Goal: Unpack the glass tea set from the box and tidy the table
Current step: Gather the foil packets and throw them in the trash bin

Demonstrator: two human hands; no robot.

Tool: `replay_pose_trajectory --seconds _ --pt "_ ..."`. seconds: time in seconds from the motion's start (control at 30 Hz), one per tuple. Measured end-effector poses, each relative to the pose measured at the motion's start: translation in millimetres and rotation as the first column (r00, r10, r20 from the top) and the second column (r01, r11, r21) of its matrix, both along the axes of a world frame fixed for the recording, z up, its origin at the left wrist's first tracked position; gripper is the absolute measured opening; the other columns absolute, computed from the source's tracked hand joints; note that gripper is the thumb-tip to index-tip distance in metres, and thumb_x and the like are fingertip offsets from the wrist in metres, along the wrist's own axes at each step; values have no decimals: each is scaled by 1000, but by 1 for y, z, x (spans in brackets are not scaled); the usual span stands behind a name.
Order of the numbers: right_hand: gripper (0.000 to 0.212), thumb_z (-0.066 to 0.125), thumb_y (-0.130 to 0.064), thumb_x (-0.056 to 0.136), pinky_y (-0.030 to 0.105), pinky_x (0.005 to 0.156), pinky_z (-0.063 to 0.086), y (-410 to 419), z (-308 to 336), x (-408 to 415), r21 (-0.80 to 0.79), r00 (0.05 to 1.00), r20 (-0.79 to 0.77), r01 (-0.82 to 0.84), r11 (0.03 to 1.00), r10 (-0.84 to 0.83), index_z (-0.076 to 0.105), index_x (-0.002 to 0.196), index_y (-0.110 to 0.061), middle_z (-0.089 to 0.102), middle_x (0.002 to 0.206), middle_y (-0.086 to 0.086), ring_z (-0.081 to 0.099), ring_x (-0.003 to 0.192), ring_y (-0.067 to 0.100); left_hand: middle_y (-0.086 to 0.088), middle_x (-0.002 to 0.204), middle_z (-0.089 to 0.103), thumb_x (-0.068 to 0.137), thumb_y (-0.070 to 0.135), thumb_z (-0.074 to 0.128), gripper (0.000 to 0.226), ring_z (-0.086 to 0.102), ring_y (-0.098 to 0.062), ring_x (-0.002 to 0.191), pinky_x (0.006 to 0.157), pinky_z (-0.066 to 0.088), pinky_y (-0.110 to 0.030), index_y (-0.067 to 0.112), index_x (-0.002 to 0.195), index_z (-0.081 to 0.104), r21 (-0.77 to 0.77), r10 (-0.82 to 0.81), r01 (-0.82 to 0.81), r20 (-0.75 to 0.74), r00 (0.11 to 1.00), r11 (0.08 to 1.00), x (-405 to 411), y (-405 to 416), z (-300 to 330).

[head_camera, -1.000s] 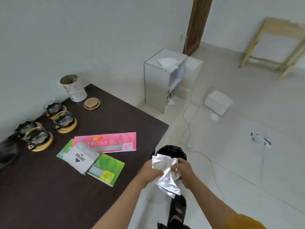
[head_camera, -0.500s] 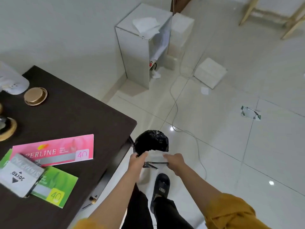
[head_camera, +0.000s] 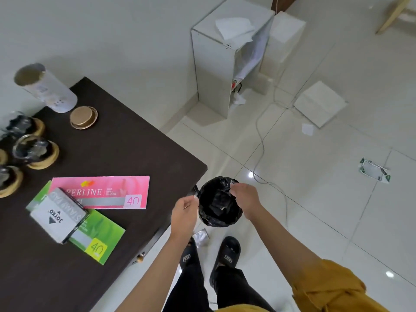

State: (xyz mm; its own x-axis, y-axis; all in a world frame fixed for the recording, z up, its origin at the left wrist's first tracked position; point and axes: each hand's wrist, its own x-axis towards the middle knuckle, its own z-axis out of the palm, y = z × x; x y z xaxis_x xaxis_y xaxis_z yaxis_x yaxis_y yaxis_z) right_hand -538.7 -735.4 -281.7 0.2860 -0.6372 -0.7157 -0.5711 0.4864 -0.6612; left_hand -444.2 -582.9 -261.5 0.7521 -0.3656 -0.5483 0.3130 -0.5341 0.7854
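A: Near first: what are the hands doing?
B: Left hand (head_camera: 184, 211) and right hand (head_camera: 246, 200) hang loosely curled, holding nothing, either side of the black bin (head_camera: 219, 202) at lower centre
A: And the tea set?
B: Glass cups (head_camera: 29, 149) stand on the worktop (head_camera: 126, 145), far left of frame. The left hand is nearer them

At the bench's (head_camera: 112, 143) left edge, the frame is cutting off two glass cups (head_camera: 4, 176). The left hand (head_camera: 184, 213) is partly hiding a silver wrapper (head_camera: 201, 237) lying on the floor.
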Motion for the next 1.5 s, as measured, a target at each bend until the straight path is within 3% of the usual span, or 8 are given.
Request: replay_pose_trajectory --seconds 0.2,0.4,0.5,0.63,0.83,1.0,1.23,1.5 --pt "19 59 -18 90 28 96 44 17 23 46 -109 988 152 -11 994 27 67 106 -12 65 105 -3 59 101 13 9 88 65 91 16 59 7 61 0 81 67 42 -2 24 90 60 -52 46 -34 252 967 998 8 10 20" --pt "19 55 -21 93 8 69 42 34 54 84 -286 967 227 -52 957 120 63 110 -16 64 101 -6 59 85 -1 0 100 63 89 16 61 15 61 -14 94 82 45 -19 12 103 61 -70 111 -88 480 870 994 34 13 30" --pt "23 55 -20 93 11 77 43 51 59 95 -311 953 234 -116 943 194 61 115 -15 64 111 -4 60 95 5 -9 122 58 88 17 62 34 51 -22 118 102 39 -34 5 119 57 79 -59 13 615 786 997 48 22 25" --pt "27 54 -20 94 19 89 42 75 56 92 -382 965 200 -83 920 170 58 120 -15 61 120 -2 56 109 8 -10 145 42 89 25 59 49 32 -25 138 115 24 -38 7 133 48 198 -252 165 602 758 966 48 38 19" --pt "30 53 -19 94 22 93 41 117 35 58 -435 993 108 95 895 -53 56 124 -14 60 122 -2 55 112 13 -13 156 22 84 34 46 66 17 -31 145 114 15 -54 6 143 35 411 -662 525 549 510 745 30 74 -8" --pt "33 54 -18 93 24 90 43 169 -8 20 -370 988 -8 141 918 -155 56 126 -10 61 117 1 57 109 17 -21 152 27 62 26 71 90 30 -35 140 104 37 -53 -2 141 37 673 -833 493 484 268 550 22 109 -28" --pt "42 52 -22 93 30 98 41 247 -107 -26 -245 976 -211 4 969 -57 48 133 -8 55 133 8 52 121 22 -25 153 21 76 32 58 81 21 -37 142 101 38 -53 -2 144 30 777 -878 454 478 25 436 -3 153 -84" --pt "53 52 -29 94 32 104 35 267 -303 -63 -121 925 -356 -185 975 132 37 141 -11 43 142 7 41 131 22 -21 153 25 77 36 66 81 31 -38 138 104 34 -56 0 142 35 759 -978 617 150 146 209 -18 190 -293"
